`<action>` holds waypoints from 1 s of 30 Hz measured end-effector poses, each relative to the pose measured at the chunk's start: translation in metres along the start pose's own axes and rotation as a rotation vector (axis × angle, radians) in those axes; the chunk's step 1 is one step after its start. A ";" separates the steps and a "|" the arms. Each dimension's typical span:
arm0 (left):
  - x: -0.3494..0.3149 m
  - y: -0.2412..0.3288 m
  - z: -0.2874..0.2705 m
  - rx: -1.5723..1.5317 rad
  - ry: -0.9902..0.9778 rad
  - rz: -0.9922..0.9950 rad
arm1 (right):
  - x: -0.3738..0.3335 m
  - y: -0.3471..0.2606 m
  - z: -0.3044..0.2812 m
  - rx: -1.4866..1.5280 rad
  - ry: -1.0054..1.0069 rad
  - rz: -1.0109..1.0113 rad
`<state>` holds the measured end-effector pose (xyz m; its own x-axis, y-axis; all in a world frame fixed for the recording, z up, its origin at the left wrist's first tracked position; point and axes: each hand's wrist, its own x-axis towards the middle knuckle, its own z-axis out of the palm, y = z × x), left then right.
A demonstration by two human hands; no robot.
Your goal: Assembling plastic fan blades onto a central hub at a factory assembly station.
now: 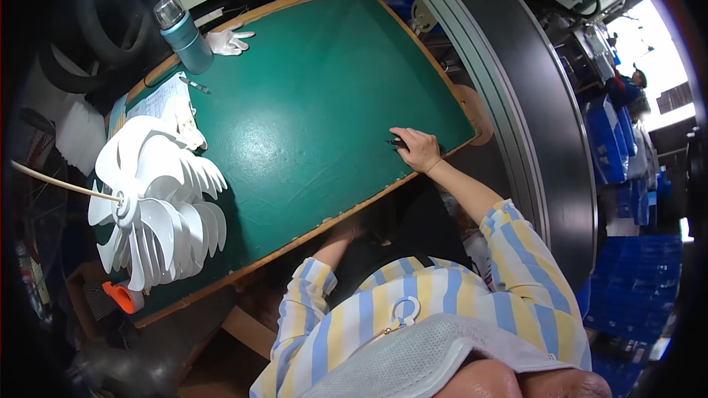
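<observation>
My right hand (420, 149) rests on the green tabletop (295, 103) near its right corner. Its fingers are closed round a small black object (396, 143), and most of that object is hidden in the hand. My left hand (345, 235) is low at the table's front edge, in shadow and partly under the edge, so its fingers cannot be made out. At the left end of the table stands a stack of white fan blades (158, 236), threaded on a pale rod (66, 186) that sticks out to the left.
A blue-grey thermos (186, 37) and a white glove (229, 41) are at the far left. Nearer lie a pen (195, 86), papers (151, 103) and another white glove (187, 124). An orange tape dispenser (122, 297) sits at the near left corner. A metal rail (479, 66) runs along the right.
</observation>
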<state>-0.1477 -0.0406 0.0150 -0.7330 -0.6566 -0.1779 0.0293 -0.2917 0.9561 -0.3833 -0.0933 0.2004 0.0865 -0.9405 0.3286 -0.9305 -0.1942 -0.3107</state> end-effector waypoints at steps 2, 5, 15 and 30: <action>0.003 0.013 -0.007 1.153 -0.233 -0.024 | -0.002 -0.001 0.002 0.002 0.002 0.024; 0.011 -0.018 -0.008 1.111 -0.311 -0.263 | 0.000 -0.003 0.004 0.002 0.010 0.009; 0.012 0.019 0.012 1.295 -0.225 -0.482 | -0.003 0.006 0.013 0.083 0.102 -0.032; 0.005 0.023 0.041 1.534 -0.323 -0.635 | -0.016 0.024 0.043 0.043 0.132 0.003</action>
<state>-0.1787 -0.0221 0.0461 -0.4734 -0.4942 -0.7292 -0.7999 0.5879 0.1208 -0.3923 -0.0947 0.1494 0.0340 -0.8968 0.4412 -0.9145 -0.2060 -0.3483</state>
